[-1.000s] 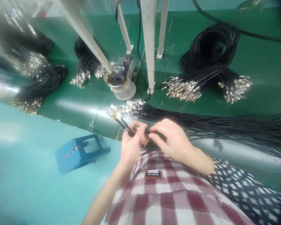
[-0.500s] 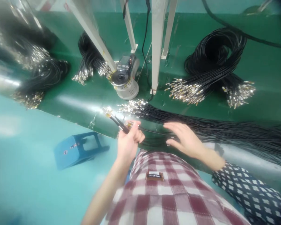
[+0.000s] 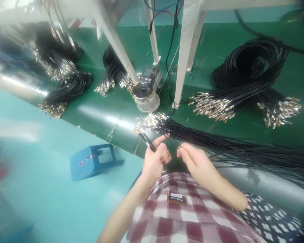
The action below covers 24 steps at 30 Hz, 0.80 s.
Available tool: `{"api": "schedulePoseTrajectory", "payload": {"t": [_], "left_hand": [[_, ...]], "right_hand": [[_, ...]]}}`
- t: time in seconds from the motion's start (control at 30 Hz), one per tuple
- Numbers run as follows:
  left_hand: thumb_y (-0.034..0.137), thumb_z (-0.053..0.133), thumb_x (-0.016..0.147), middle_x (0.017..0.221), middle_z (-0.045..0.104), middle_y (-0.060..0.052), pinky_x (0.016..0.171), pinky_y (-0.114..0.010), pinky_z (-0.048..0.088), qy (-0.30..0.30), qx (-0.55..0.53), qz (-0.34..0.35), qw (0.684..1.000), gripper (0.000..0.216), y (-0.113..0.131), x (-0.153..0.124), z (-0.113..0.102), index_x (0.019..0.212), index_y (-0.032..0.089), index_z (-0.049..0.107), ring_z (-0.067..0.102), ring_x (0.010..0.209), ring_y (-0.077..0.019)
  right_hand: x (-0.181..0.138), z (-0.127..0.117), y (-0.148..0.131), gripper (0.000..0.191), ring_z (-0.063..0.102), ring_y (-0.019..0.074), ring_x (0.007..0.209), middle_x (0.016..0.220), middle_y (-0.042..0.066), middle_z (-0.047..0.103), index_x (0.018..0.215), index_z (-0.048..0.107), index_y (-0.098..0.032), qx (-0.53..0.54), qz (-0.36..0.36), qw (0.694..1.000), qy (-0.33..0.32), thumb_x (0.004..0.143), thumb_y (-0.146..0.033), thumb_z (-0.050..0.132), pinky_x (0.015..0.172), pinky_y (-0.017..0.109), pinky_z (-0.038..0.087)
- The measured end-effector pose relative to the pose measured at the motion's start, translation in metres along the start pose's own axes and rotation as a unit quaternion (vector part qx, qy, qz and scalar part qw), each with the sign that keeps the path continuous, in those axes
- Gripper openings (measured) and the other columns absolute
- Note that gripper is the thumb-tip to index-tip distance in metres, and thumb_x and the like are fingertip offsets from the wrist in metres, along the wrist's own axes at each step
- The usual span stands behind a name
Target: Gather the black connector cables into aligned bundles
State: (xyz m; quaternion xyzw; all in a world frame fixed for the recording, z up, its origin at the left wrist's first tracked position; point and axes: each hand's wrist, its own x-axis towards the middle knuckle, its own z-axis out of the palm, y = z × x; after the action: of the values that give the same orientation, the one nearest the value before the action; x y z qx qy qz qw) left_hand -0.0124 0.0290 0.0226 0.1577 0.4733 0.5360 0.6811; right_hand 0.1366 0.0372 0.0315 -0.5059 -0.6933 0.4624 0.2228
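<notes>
My left hand (image 3: 157, 158) is closed around a few black cables (image 3: 147, 140) whose metal-tipped ends stick out past the thumb side. Its index finger points toward the right. Close beside it, my right hand (image 3: 194, 158) pinches a thin black cable (image 3: 176, 143) between thumb and fingertips. Just beyond both hands lies a long bundle of black cables (image 3: 205, 136) on the green table, running off to the right. The bundle's shiny connector ends (image 3: 154, 122) fan out at its left end.
A round grey device (image 3: 147, 92) stands by white metal legs (image 3: 184, 57) on the green table (image 3: 111, 116). Coiled cable bundles lie at right (image 3: 248, 74) and left (image 3: 68, 89). A blue stool (image 3: 95, 160) is on the floor at left.
My right hand has gone from spread fingers to a pinch on a thin cable, nearer my left hand. The left hand still grips its cables. The whole view has shifted.
</notes>
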Motion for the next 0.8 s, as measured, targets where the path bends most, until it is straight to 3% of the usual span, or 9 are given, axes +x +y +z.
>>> {"api": "schedulePoseTrajectory", "payload": {"t": [0.17, 0.37, 0.43, 0.53, 0.6, 0.7, 0.8], "left_hand": [[0.053, 0.071, 0.072, 0.052, 0.027, 0.008, 0.041, -0.020, 0.026, 0.023, 0.036, -0.004, 0.999, 0.050, 0.006, 0.003, -0.001, 0.102, 0.013, 0.069, 0.025, 0.043, -0.0052], [0.054, 0.059, 0.082, 0.046, 0.025, 0.008, 0.043, -0.021, 0.028, 0.065, 0.079, -0.032, 0.994, 0.046, 0.001, 0.005, -0.012, 0.076, 0.011, 0.072, 0.025, 0.041, -0.0050], [0.053, 0.057, 0.084, 0.049, 0.035, 0.005, 0.048, -0.021, 0.034, 0.080, 0.078, -0.013, 0.994, 0.047, -0.003, 0.007, -0.020, 0.066, 0.011, 0.068, 0.034, 0.045, -0.0060], [0.049, 0.056, 0.086, 0.071, 0.057, -0.004, 0.065, -0.023, 0.044, 0.074, 0.020, 0.011, 0.997, 0.050, -0.008, 0.012, -0.034, 0.053, 0.012, 0.058, 0.053, 0.068, -0.0106], [0.050, 0.052, 0.089, 0.064, 0.054, -0.003, 0.073, -0.027, 0.046, 0.046, -0.062, -0.015, 0.997, 0.055, -0.009, 0.017, -0.042, 0.047, 0.014, 0.049, 0.055, 0.070, -0.0130], [0.048, 0.043, 0.093, 0.043, 0.028, 0.005, 0.057, -0.026, 0.043, 0.022, -0.155, -0.066, 0.985, 0.056, -0.009, 0.023, -0.046, 0.046, 0.016, 0.039, 0.036, 0.044, -0.0085], [0.041, 0.045, 0.094, 0.042, 0.019, 0.008, 0.042, -0.021, 0.024, 0.030, -0.143, -0.086, 0.986, 0.044, -0.008, 0.024, -0.044, 0.061, 0.015, 0.054, 0.016, 0.038, -0.0060]], "right_hand": [[0.005, 0.022, -0.016, 0.027, 0.055, 0.0148, 0.056, 0.065, -0.001, 0.061, 0.077, 0.050, -0.022, 0.015, 0.004, 0.999, -0.052, 0.097, -0.026, 0.033, 0.055, 0.025, 0.036], [0.005, 0.028, -0.007, 0.029, 0.056, 0.0148, 0.060, 0.069, 0.001, 0.063, 0.079, 0.052, -0.021, 0.017, 0.025, 0.997, -0.071, 0.098, -0.028, 0.031, 0.059, 0.026, 0.038], [0.005, 0.025, 0.006, 0.031, 0.058, 0.0149, 0.062, 0.070, 0.001, 0.063, 0.078, 0.054, -0.020, 0.025, 0.039, 0.993, -0.107, 0.098, -0.031, 0.033, 0.060, 0.026, 0.040], [0.016, 0.019, 0.039, 0.044, 0.061, 0.0140, 0.063, 0.070, 0.003, 0.066, 0.076, 0.058, -0.017, 0.062, 0.079, 0.979, -0.180, 0.100, -0.035, 0.025, 0.060, 0.025, 0.044], [0.034, 0.016, 0.065, 0.042, 0.063, 0.0136, 0.066, 0.076, 0.004, 0.069, 0.080, 0.063, -0.017, 0.016, 0.098, 0.984, -0.151, 0.099, -0.035, 0.030, 0.063, 0.025, 0.047], [0.071, 0.019, 0.098, 0.019, 0.063, 0.0198, 0.088, 0.098, 0.009, 0.069, 0.094, 0.065, -0.017, -0.123, 0.108, 0.986, -0.030, 0.089, -0.033, 0.055, 0.076, 0.030, 0.047], [0.098, 0.025, 0.110, 0.012, 0.062, 0.0247, 0.094, 0.103, 0.011, 0.068, 0.091, 0.066, -0.017, -0.177, 0.104, 0.979, -0.002, 0.083, -0.027, 0.064, 0.078, 0.033, 0.044]]}}
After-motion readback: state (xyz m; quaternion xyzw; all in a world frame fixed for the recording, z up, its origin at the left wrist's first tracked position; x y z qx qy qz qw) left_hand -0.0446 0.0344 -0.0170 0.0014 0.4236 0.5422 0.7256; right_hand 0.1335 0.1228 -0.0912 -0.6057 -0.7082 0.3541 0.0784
